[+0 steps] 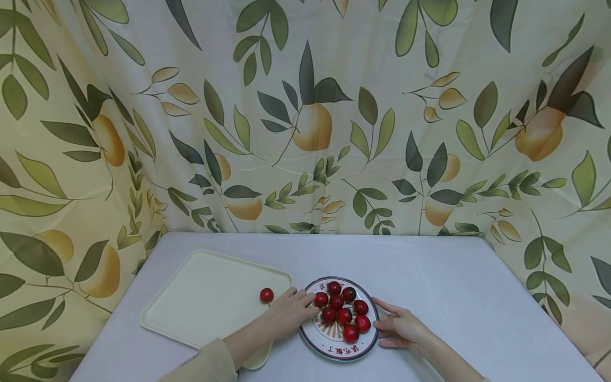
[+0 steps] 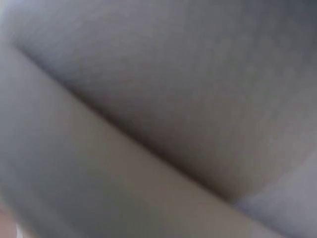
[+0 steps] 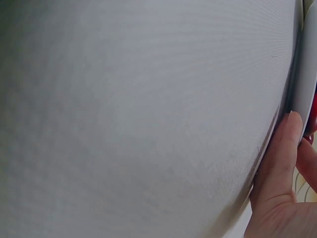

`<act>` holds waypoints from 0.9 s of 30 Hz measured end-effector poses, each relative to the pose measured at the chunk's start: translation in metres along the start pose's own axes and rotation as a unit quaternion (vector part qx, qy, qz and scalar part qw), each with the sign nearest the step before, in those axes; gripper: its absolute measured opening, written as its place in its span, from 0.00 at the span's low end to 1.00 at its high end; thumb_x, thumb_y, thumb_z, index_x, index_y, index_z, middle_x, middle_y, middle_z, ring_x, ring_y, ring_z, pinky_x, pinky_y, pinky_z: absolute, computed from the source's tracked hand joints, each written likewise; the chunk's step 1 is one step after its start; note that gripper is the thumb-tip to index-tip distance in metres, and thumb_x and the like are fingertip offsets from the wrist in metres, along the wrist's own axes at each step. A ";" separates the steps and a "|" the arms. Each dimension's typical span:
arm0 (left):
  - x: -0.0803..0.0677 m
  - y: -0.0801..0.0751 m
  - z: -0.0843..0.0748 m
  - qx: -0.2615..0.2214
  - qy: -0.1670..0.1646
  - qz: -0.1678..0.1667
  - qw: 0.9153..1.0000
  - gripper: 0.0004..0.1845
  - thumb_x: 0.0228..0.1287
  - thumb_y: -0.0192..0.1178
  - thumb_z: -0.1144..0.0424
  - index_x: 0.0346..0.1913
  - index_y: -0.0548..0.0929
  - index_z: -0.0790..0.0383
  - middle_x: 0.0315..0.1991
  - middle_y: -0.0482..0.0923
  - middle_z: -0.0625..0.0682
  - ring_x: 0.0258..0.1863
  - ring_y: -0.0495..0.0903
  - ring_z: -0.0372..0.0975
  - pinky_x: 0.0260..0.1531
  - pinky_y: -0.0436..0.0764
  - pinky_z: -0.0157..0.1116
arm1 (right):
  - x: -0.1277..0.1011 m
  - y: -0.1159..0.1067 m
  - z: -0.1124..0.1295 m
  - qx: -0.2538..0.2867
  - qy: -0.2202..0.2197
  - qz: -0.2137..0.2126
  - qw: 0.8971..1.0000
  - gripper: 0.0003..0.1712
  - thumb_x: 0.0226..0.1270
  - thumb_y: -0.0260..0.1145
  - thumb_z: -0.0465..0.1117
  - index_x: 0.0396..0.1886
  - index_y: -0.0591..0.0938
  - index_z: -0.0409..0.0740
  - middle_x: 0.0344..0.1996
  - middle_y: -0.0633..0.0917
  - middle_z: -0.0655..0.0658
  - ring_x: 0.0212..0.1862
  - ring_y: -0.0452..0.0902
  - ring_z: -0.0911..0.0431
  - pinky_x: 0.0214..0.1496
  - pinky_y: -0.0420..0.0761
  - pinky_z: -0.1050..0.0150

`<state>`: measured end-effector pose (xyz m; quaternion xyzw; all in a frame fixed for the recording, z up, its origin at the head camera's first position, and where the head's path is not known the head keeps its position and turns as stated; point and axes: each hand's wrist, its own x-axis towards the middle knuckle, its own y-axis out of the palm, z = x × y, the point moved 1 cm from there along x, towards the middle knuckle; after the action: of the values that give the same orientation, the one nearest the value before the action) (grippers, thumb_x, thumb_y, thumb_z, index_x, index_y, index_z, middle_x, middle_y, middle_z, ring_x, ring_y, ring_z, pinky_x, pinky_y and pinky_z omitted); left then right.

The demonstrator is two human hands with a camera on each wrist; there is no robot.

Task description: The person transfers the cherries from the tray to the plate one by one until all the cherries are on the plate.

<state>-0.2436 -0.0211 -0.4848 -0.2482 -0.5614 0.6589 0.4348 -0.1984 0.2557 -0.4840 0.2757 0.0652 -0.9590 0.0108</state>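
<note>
Pinching nothing that I can be sure of yet: my left hand (image 1: pixel 288 313) lies at the lower middle of the head view, fingers stretched over the left rim of the plate (image 1: pixel 334 347) and reaching the nearest red fruit (image 1: pixel 321 299), but whether a fingertip has closed on it I cannot tell. My right hand (image 1: pixel 398 326), just right of the plate, has relaxed, straight fingers laid against the rim; the right wrist view shows a finger (image 3: pixel 282 153) pressed along that edge at the far right of the frame. The left wrist view is only grey blur.

Nine small round red fruits are piled close together on the plate, and one lone fruit (image 1: pixel 266 295) sits on the cream tray (image 1: pixel 200 297) to the left, near its right edge.

What worries me is the crowding. The fruits touch each other, so nudging one could set its neighbours rolling, perhaps off the shallow plate onto the white tablecloth (image 1: pixel 453 286). If my right hand slackens, the plate may slide on the cloth. The lone fruit could also roll along the tray if my forearm, lying across the tray's corner, bumps it.
</note>
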 end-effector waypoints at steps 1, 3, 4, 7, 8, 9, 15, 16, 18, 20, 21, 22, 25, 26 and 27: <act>0.000 0.000 0.000 0.004 -0.001 0.000 1.000 0.11 0.64 0.51 0.57 0.46 0.78 0.42 0.47 0.72 0.44 0.44 0.70 0.37 0.46 0.68 0.35 | 0.000 0.000 0.000 0.000 -0.001 0.000 1.000 0.40 0.55 0.65 0.32 0.68 0.60 0.46 0.28 0.75 0.43 0.24 0.79 0.55 0.30 0.81 0.60; 0.000 0.000 -0.001 0.009 -0.002 -0.002 1.000 0.11 0.64 0.51 0.57 0.47 0.79 0.42 0.48 0.73 0.44 0.44 0.70 0.37 0.46 0.68 0.35 | 0.000 0.000 0.000 -0.001 -0.002 0.002 1.000 0.40 0.55 0.65 0.32 0.68 0.60 0.46 0.28 0.75 0.43 0.24 0.79 0.55 0.30 0.81 0.60; 0.000 0.001 -0.001 0.012 -0.002 -0.002 1.000 0.11 0.64 0.51 0.57 0.47 0.79 0.42 0.48 0.73 0.44 0.44 0.70 0.36 0.46 0.68 0.35 | 0.000 0.000 0.000 -0.002 -0.003 0.002 1.000 0.40 0.55 0.65 0.32 0.68 0.60 0.46 0.28 0.75 0.43 0.24 0.79 0.55 0.30 0.81 0.60; 0.000 0.001 -0.001 0.018 -0.003 0.001 1.000 0.11 0.64 0.51 0.57 0.47 0.78 0.42 0.47 0.73 0.44 0.44 0.70 0.36 0.45 0.67 0.34 | 0.000 0.000 0.000 -0.003 -0.004 0.004 1.000 0.40 0.55 0.65 0.32 0.68 0.60 0.46 0.28 0.76 0.43 0.24 0.79 0.55 0.30 0.81 0.60; 0.000 0.002 -0.001 0.018 -0.004 0.002 1.000 0.11 0.64 0.51 0.57 0.47 0.78 0.42 0.47 0.73 0.44 0.44 0.70 0.36 0.45 0.67 0.34 | 0.000 0.000 0.000 -0.003 -0.005 0.005 1.000 0.40 0.56 0.65 0.32 0.68 0.60 0.46 0.28 0.76 0.43 0.24 0.79 0.55 0.30 0.81 0.60; 0.000 0.002 -0.001 0.018 -0.005 0.003 1.000 0.11 0.64 0.51 0.57 0.47 0.78 0.42 0.47 0.73 0.44 0.44 0.70 0.36 0.45 0.67 0.34 | 0.000 0.000 0.000 -0.002 -0.004 0.005 1.000 0.40 0.55 0.65 0.32 0.68 0.60 0.46 0.28 0.76 0.43 0.24 0.79 0.55 0.30 0.81 0.60; -0.001 -0.002 0.000 -0.001 -0.024 0.004 1.000 0.11 0.65 0.50 0.55 0.48 0.77 0.42 0.47 0.73 0.44 0.45 0.70 0.36 0.45 0.68 0.35 | 0.001 0.000 0.000 -0.002 0.000 0.004 1.000 0.40 0.56 0.64 0.32 0.68 0.60 0.46 0.27 0.76 0.43 0.23 0.79 0.55 0.30 0.81 0.60; -0.002 -0.003 0.000 -0.007 -0.031 0.003 0.999 0.10 0.65 0.50 0.54 0.48 0.77 0.42 0.46 0.73 0.45 0.45 0.70 0.37 0.45 0.68 0.35 | 0.001 0.000 0.000 -0.003 0.001 0.004 1.000 0.40 0.56 0.64 0.32 0.68 0.60 0.46 0.27 0.76 0.43 0.23 0.79 0.55 0.30 0.81 0.60; -0.003 -0.007 0.003 -0.015 -0.046 0.001 0.999 0.10 0.65 0.51 0.52 0.48 0.76 0.43 0.45 0.72 0.45 0.43 0.69 0.37 0.45 0.68 0.35 | 0.000 0.000 0.000 -0.004 0.001 0.002 1.000 0.40 0.56 0.64 0.32 0.68 0.60 0.46 0.27 0.76 0.43 0.23 0.79 0.55 0.30 0.81 0.60; -0.005 -0.011 0.008 -0.018 -0.062 -0.002 0.998 0.11 0.65 0.51 0.51 0.48 0.75 0.44 0.44 0.72 0.46 0.42 0.69 0.37 0.46 0.68 0.36 | 0.000 0.000 0.000 -0.004 0.001 -0.005 1.000 0.40 0.55 0.65 0.32 0.68 0.61 0.46 0.28 0.76 0.43 0.24 0.79 0.55 0.30 0.81 0.60; -0.006 -0.013 0.010 -0.021 -0.070 -0.005 0.997 0.12 0.65 0.52 0.51 0.49 0.75 0.45 0.44 0.71 0.46 0.42 0.68 0.37 0.47 0.67 0.36 | 0.000 0.000 0.000 -0.005 0.002 -0.008 1.000 0.40 0.55 0.65 0.32 0.68 0.61 0.46 0.28 0.75 0.43 0.24 0.79 0.55 0.30 0.81 0.60; -0.008 -0.014 0.013 -0.020 -0.077 -0.010 0.997 0.12 0.64 0.52 0.50 0.49 0.75 0.46 0.43 0.71 0.46 0.42 0.68 0.37 0.47 0.67 0.36 | 0.000 0.001 0.000 -0.004 0.003 -0.012 1.000 0.40 0.55 0.65 0.32 0.68 0.62 0.47 0.29 0.75 0.42 0.24 0.78 0.55 0.30 0.81 0.60; -0.014 -0.015 0.021 -0.023 -0.101 -0.025 0.994 0.12 0.64 0.52 0.51 0.48 0.75 0.47 0.41 0.69 0.46 0.42 0.67 0.38 0.47 0.67 0.38 | 0.000 0.000 0.000 -0.004 0.003 -0.013 1.000 0.40 0.54 0.65 0.32 0.67 0.62 0.47 0.29 0.74 0.42 0.24 0.78 0.55 0.30 0.81 0.60; -0.016 -0.015 0.024 -0.025 -0.112 -0.032 0.993 0.11 0.64 0.53 0.52 0.47 0.74 0.48 0.40 0.69 0.46 0.41 0.67 0.38 0.47 0.67 0.38 | 0.001 0.000 0.000 -0.004 0.004 -0.011 1.000 0.40 0.54 0.65 0.32 0.67 0.62 0.47 0.29 0.74 0.42 0.24 0.78 0.55 0.30 0.81 0.59; -0.019 -0.014 0.026 -0.025 -0.123 -0.040 0.991 0.11 0.64 0.53 0.52 0.47 0.74 0.49 0.40 0.69 0.46 0.41 0.67 0.38 0.46 0.67 0.39 | 0.001 0.000 0.000 -0.003 0.004 -0.008 1.000 0.40 0.54 0.66 0.32 0.68 0.62 0.47 0.29 0.74 0.42 0.25 0.78 0.55 0.30 0.81 0.59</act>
<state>-0.2512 -0.0510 -0.4677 -0.1535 -0.6366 0.6522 0.3819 -0.1991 0.2557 -0.4840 0.2787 0.0702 -0.9578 0.0038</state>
